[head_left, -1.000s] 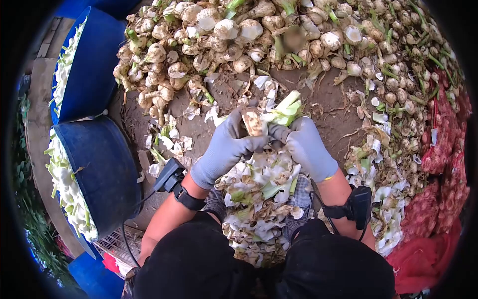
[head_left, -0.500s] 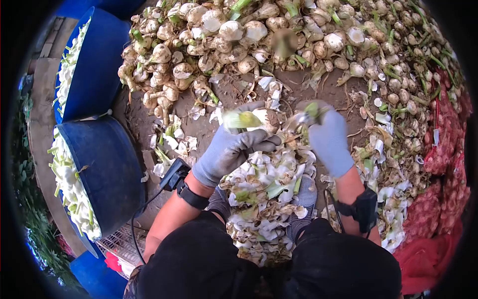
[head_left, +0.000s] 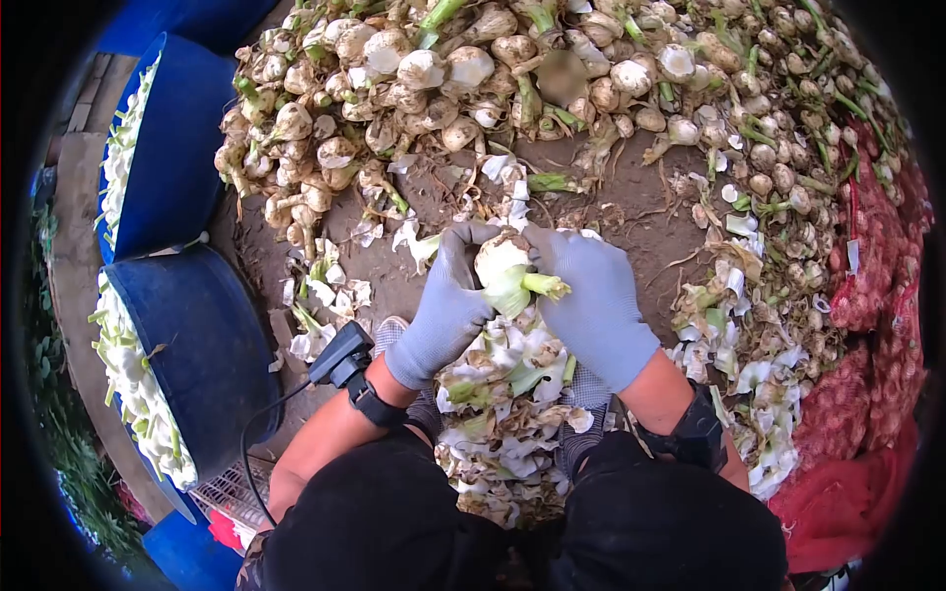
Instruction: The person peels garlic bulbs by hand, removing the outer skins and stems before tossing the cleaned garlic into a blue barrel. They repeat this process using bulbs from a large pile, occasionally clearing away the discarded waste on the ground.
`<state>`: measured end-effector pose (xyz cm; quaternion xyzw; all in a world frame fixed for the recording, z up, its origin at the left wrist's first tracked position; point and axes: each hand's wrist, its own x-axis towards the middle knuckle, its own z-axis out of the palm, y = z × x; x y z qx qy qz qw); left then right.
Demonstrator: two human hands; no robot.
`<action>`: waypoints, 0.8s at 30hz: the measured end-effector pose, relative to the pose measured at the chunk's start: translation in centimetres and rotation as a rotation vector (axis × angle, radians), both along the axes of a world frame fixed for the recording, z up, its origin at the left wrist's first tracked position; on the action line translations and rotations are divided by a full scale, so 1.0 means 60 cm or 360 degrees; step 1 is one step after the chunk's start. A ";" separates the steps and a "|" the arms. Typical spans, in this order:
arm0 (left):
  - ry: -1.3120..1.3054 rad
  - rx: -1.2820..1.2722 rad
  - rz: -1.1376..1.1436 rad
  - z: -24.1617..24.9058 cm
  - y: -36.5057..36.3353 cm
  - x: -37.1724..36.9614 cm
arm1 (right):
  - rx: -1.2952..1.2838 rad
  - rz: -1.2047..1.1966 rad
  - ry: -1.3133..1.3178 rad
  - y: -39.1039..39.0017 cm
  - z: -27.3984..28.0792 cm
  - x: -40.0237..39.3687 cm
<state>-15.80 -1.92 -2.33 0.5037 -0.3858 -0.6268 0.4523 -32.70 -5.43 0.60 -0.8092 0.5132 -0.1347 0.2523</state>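
A partly peeled garlic bulb (head_left: 501, 261) is held between my hands in the middle of the head view, above the peelings. Its short cut green stem points to the lower right, and its root side is brownish. My left hand (head_left: 445, 313), in a grey glove, is closed round the bulb's left side. On the other side my gloved right hand (head_left: 593, 303) grips it, thumb and fingers against the skin; some fingertips are hidden behind the bulb. White and brown garlic peelings (head_left: 493, 414) lie below, between my shoes.
A large heap of unpeeled garlic (head_left: 394, 89) spreads across the back and right. At left stand blue tubs (head_left: 202, 345) filled with cleaned white garlic. Red mesh sacks (head_left: 882, 266) line the right edge. A white crate (head_left: 235, 491) stands at lower left.
My right hand, earlier apart and blurred with green-brown scraps at its fingers, has come in against the garlic bulb. The bulb has turned, its stem swinging from left to lower right.
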 end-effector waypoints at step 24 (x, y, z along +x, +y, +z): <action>0.0837 0.0225 0.0033 0.016 -0.017 0.028 | 0.0609 -0.0313 0.0152 0.018 -0.028 -0.047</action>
